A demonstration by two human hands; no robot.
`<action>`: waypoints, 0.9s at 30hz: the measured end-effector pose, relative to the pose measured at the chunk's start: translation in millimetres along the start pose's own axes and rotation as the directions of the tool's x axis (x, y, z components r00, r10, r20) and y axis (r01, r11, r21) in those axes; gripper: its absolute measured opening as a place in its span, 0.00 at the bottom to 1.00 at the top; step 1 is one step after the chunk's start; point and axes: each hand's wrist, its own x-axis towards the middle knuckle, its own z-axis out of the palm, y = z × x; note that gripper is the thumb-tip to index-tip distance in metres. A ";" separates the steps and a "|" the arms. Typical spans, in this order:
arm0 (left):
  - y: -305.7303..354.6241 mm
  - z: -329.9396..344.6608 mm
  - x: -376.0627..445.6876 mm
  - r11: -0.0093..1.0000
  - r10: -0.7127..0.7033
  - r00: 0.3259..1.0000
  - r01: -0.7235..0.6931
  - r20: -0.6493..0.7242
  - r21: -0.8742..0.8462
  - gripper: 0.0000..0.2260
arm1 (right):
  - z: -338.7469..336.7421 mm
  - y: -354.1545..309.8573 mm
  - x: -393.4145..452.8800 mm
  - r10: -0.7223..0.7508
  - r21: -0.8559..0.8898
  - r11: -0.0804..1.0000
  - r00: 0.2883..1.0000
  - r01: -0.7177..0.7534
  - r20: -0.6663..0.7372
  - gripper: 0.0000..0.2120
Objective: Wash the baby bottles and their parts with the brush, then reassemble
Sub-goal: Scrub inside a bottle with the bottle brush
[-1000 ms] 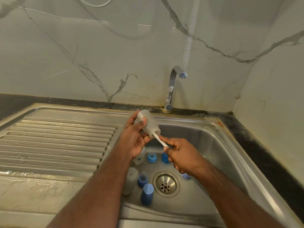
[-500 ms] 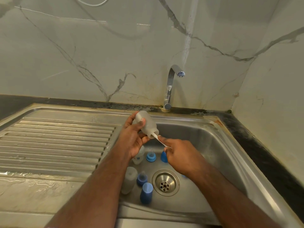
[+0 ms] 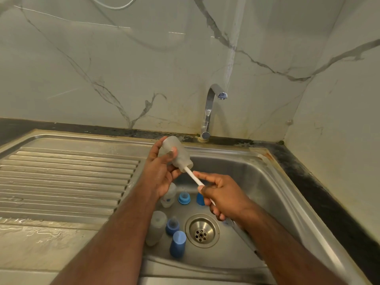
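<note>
On the left is the ribbed draining board (image 3: 67, 179), and beside it the left hand (image 3: 162, 171) wraps its fingers and thumb around a cloudy bottle (image 3: 176, 154), held tilted over the sink (image 3: 273, 188) with its mouth pointing down to the right. The right hand (image 3: 224, 196) pinches the white brush (image 3: 194, 177) (its head is inside the bottle). Down in the sink lie two more bottles (image 3: 157, 227), blue caps (image 3: 177, 243) and blue rings (image 3: 184, 198) near the drain (image 3: 202, 230), with the tap (image 3: 211, 108) behind.
</note>
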 end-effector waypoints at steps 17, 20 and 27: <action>-1.4 -0.2 0.3 0.998 -0.025 0.997 0.028 0.071 -0.051 0.23 | -2.3 -6.9 -4.7 0.091 0.340 0.930 0.983 -0.140 0.156 0.19; -1.2 -0.7 0.4 1.000 -0.017 0.999 0.018 0.036 -0.025 0.22 | -0.9 -7.2 -4.2 0.093 0.063 0.993 0.987 -0.102 0.130 0.20; -0.7 -3.3 1.2 1.000 0.011 1.000 -0.011 0.004 -0.001 0.21 | 6.3 5.1 0.7 -0.259 -0.677 0.726 0.960 0.122 -0.105 0.24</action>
